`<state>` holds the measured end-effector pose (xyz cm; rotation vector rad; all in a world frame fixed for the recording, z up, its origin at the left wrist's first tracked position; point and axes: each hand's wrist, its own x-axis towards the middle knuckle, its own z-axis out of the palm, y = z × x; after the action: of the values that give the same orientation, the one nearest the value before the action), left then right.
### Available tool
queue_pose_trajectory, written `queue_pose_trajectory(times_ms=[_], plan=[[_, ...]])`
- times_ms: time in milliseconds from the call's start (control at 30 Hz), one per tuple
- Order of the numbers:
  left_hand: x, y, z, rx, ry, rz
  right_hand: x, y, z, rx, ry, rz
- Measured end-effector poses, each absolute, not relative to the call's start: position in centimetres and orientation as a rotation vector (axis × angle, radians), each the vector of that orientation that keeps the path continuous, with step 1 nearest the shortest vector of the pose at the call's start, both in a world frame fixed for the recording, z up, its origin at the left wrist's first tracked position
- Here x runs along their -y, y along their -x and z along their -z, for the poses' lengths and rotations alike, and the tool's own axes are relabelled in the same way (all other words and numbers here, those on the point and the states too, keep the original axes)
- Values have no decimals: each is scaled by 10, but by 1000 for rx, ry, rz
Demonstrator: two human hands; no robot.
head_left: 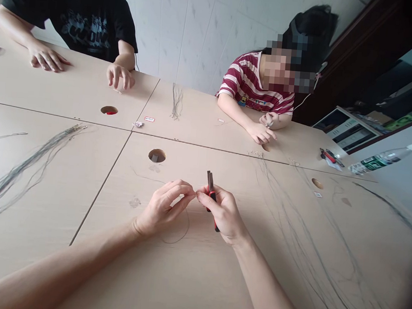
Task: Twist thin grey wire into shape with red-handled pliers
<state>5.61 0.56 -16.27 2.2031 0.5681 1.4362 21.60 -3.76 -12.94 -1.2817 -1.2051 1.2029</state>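
Note:
Over the middle of the table, my left hand [166, 206] pinches a thin wire [187, 229], which loops down below the fingers. Close against it on the right, my right hand [224, 213] grips pliers [210, 193] with red and black handles, their jaws pointing away from me. The right thumb and forefinger also meet near the left fingertips. Whatever small end lies between the two hands is too fine to make out. Another strand of wire [147, 176] stretches left from my left hand.
Bundles of long thin wires lie on the left [30, 164] and right [292, 232] of the table [118, 271]. Two people sit opposite, hands on the table. A plastic bottle [384, 159] lies at the right, near more pliers [329, 157]. Round holes [157, 155] pierce the tabletop.

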Motion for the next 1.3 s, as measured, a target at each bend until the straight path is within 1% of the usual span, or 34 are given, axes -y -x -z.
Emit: queue_pose_trajectory(times_ms=[133,300,533,700,1000,1300], plan=[[-4,-56,162,-604,-2140,-1407,38,-215,129,1226,1270,-1196],[-4,-54,158,-782,-1975,-1293,37,-218,134,1247,1323,-1142],[-2,-53,157,-815,-1910,-1210,40,-225,131,1466,1408,-883],[-1,-54,155,-791,-1897,-1175,39,-224,124,1651,1387,-693],[-1,-53,157,-794,-1903,-1140,40,-225,124,1703,1331,-690],[-1,-53,161,-751,-1884,-1133,38,-223,128,1798,1342,-567]])
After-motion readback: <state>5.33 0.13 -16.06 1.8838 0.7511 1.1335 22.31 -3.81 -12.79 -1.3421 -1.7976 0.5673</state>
